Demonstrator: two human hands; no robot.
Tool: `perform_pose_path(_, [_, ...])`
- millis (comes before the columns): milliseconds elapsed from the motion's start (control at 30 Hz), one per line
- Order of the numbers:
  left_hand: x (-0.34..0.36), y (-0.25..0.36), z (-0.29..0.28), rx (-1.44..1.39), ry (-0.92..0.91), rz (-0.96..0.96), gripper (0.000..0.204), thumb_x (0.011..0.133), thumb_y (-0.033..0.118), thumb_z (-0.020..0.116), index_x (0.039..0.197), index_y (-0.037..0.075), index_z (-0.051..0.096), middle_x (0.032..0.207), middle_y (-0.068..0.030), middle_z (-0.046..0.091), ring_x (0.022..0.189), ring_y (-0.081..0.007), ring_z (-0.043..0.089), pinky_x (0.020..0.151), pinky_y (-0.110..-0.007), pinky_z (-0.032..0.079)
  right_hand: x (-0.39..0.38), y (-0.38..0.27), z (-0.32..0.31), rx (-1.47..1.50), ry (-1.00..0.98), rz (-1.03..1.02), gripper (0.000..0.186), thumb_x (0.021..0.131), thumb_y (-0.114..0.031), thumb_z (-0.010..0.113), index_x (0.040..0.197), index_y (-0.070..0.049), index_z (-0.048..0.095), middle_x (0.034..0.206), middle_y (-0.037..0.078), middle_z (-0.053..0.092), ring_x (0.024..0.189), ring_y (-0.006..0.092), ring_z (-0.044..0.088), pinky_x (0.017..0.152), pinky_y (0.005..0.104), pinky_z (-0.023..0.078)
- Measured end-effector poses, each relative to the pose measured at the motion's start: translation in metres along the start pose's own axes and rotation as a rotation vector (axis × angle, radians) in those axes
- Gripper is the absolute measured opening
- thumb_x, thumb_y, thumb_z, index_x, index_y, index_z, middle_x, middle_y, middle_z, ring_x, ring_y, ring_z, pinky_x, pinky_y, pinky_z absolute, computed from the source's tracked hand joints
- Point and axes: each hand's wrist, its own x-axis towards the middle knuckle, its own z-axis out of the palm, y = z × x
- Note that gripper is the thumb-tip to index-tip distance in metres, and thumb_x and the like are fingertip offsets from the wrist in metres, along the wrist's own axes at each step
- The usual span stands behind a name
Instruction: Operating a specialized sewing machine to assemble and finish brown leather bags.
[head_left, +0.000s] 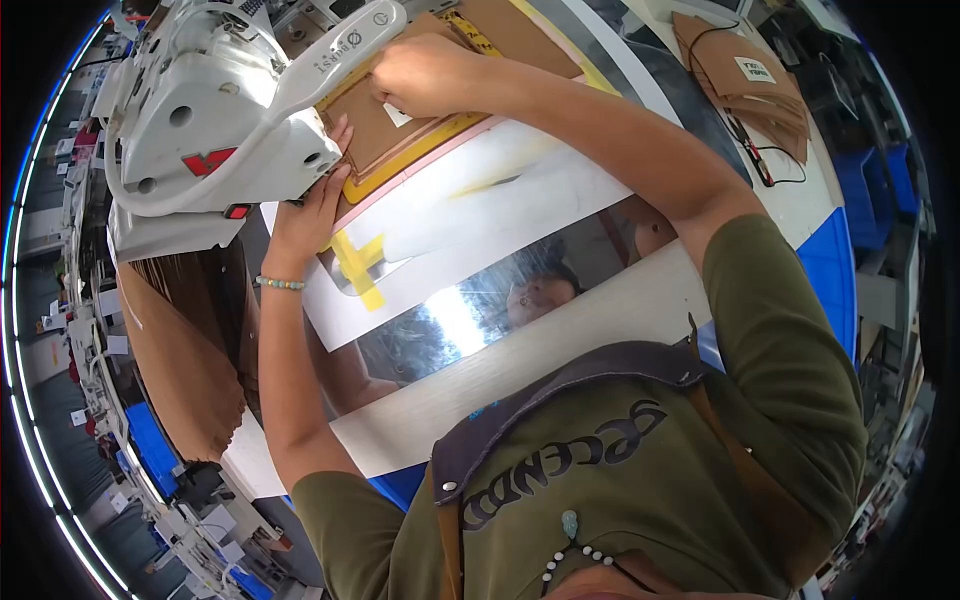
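A flat brown panel (385,135) lies on the table inside a yellow-edged frame (415,155), under the front of a white machine head (200,90). My left hand (312,210) is beside the machine, fingers stretched out toward the panel's left edge; the machine partly covers it. Over the panel, my right hand (430,75) is closed, its fingers curled down and pinched. A small white piece (397,115) shows just below those fingers. Whether the right hand grips it or something else is hidden.
Beneath the frame lies a white sheet (480,210) with yellow tape (358,268), partly over a shiny metal plate (450,320). Brown pieces (755,75) are stacked at the far right, near a red-and-black tool (755,155). Large brown sheets (185,360) hang at the left.
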Motion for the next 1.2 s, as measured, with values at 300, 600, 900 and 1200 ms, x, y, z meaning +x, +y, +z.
perform_pose_path(300, [0.007,0.002,0.006,0.083,0.067,0.055,0.041,0.109,0.015,0.052,0.15,0.014,0.058,0.158,-0.0026,0.054,0.145,-0.0257,0.049,0.124,-0.039,0.032,-0.026,0.001,0.052,0.144,0.25,-0.523,0.038,0.09,-0.003,0.064,0.124,-0.015,0.074,0.133,0.005,0.066,0.129,0.0231,0.057,0.108,0.0444,0.045])
perform_pose_path(600, [-0.009,-0.057,0.024,-0.183,0.279,-0.039,0.036,0.098,-0.003,0.059,0.134,0.001,0.065,0.142,-0.014,0.065,0.132,-0.0284,0.059,0.117,-0.039,0.041,-0.02,-0.006,0.073,0.132,0.464,-0.541,0.043,0.093,-0.005,0.062,0.131,-0.022,0.073,0.138,0.004,0.064,0.131,0.023,0.055,0.108,0.0441,0.043])
perform_pose_path(900, [-0.002,-0.044,0.019,-0.24,0.247,0.038,0.042,0.091,-0.009,0.059,0.13,0.003,0.069,0.138,-0.0137,0.069,0.132,-0.0256,0.061,0.117,-0.04,0.041,-0.015,-0.006,0.076,0.2,0.497,-0.529,0.035,0.09,-0.005,0.062,0.119,-0.017,0.079,0.129,0.007,0.069,0.125,0.0267,0.061,0.11,0.0449,0.044])
perform_pose_path(1200, [0.011,-0.01,0.005,-0.008,0.2,0.15,0.04,0.094,-0.005,0.062,0.13,0.008,0.073,0.139,-0.0076,0.069,0.132,-0.0228,0.061,0.12,-0.038,0.038,-0.017,-0.003,0.074,0.26,0.54,-0.59,0.034,0.09,-0.006,0.063,0.116,-0.02,0.08,0.123,0.004,0.071,0.119,0.0245,0.063,0.106,0.0427,0.046])
